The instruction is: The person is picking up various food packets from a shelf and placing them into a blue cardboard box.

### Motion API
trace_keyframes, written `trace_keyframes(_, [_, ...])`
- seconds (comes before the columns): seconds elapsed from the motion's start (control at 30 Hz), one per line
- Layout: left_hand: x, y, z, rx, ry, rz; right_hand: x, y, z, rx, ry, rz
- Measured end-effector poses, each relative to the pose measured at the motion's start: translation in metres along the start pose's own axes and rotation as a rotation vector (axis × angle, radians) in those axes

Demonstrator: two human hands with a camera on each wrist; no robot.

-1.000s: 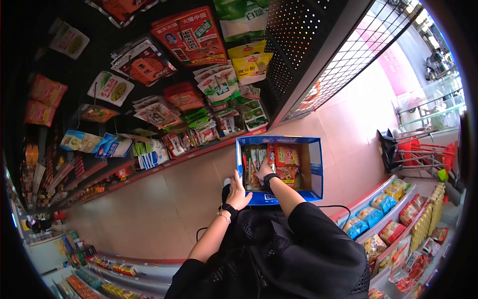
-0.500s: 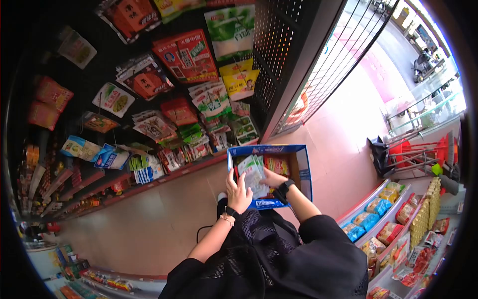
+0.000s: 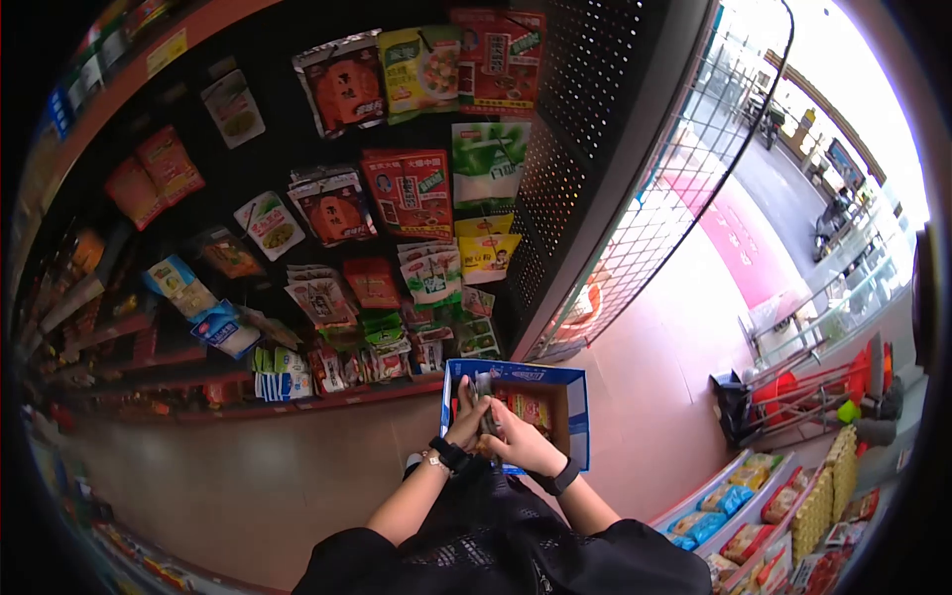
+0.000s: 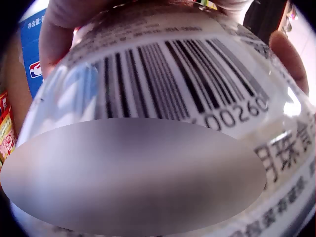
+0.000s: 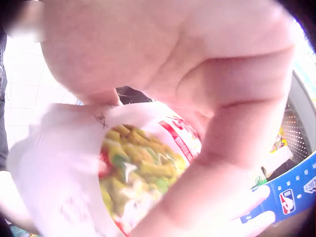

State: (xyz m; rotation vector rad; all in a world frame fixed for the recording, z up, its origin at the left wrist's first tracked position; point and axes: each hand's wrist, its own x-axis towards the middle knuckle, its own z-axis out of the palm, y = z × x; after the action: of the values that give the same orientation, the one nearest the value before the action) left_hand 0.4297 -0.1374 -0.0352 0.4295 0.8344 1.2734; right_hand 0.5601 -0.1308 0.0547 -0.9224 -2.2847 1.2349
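A small stack of food packets [image 3: 484,385] is held between both hands above the open blue box [image 3: 526,373], nearly edge-on in the head view. My left hand [image 3: 464,428] grips it from the left. My right hand [image 3: 529,446] holds it from the right, thumb and fingers at its edge. The left wrist view shows a barcode on a clear-and-white packet [image 4: 163,79], with fingers at its edges. In the right wrist view, a white packet [image 5: 143,163] bears a picture of chopped yellow-green vegetables. Red packets [image 3: 531,409] lie inside the box.
Ahead, a black pegboard rack [image 3: 565,109] carries hanging seasoning packets [image 3: 407,193]. Right of it stands a wire mesh panel [image 3: 645,218] by the bright doorway. Red-framed folded items [image 3: 813,387] and a shelf of bagged goods [image 3: 729,498] are at the right.
My right hand has lifted the packets out of the box. My left hand has moved from the box's edge to grip them too, and they have turned edge-on. The head view has tilted up.
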Motion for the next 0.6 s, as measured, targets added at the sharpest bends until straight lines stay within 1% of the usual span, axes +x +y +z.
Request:
trace_keyframes(0.03, [-0.003, 0.0, -0.006, -0.148, 0.015, -0.066, 0.0, 0.001, 0.005, 0.009, -0.023, 0.01])
trace_keyframes(0.07, [-0.012, 0.0, -0.016, -0.241, -0.065, -0.18, 0.001, 0.003, 0.009, 0.018, -0.046, 0.021])
trace_keyframes(0.1, [-0.019, -0.005, -0.022, -0.254, -0.054, -0.122, 0.001, 0.003, 0.009, 0.064, -0.115, 0.08])
trace_keyframes(0.13, [-0.033, 0.005, -0.01, -0.267, -0.043, -0.064, 0.002, 0.004, 0.013, 0.064, -0.134, 0.072])
trace_keyframes(0.17, [-0.038, 0.008, -0.003, -0.225, 0.019, 0.031, 0.003, 0.008, 0.02, 0.051, -0.113, 0.029])
trace_keyframes(0.2, [-0.043, 0.009, -0.005, -0.227, 0.022, 0.034, 0.002, 0.01, 0.026, 0.039, -0.092, -0.013])
trace_keyframes(0.23, [-0.047, 0.011, -0.01, -0.25, -0.008, 0.035, 0.003, 0.005, 0.029, 0.001, -0.142, 0.001])
trace_keyframes(0.27, [-0.053, 0.011, -0.017, -0.273, -0.038, 0.036, 0.001, -0.003, 0.035, 0.0, -0.146, 0.0])
trace_keyframes(0.3, [-0.057, 0.013, -0.029, -0.312, -0.012, 0.026, -0.001, -0.014, 0.042, -0.01, -0.148, -0.016])
trace_keyframes(0.33, [-0.066, 0.022, -0.033, -0.316, 0.034, 0.015, 0.001, -0.025, 0.049, -0.021, -0.15, -0.032])
trace_keyframes(0.4, [-0.073, 0.046, -0.052, -0.433, 0.085, -0.022, 0.018, -0.041, 0.062, -0.005, -0.19, -0.041])
trace_keyframes(0.47, [-0.074, 0.077, -0.076, -0.422, 0.053, -0.035, 0.046, -0.062, 0.076, 0.005, -0.232, -0.15])
trace_keyframes(0.5, [-0.076, 0.083, -0.087, -0.391, 0.113, -0.019, 0.053, -0.066, 0.089, -0.078, -0.183, -0.221])
trace_keyframes(0.53, [-0.082, 0.085, -0.099, -0.359, 0.172, -0.002, 0.056, -0.072, 0.103, -0.08, -0.176, -0.218])
trace_keyframes(0.6, [-0.095, 0.078, -0.128, -0.387, 0.159, -0.004, 0.056, -0.086, 0.131, -0.185, -0.122, -0.189])
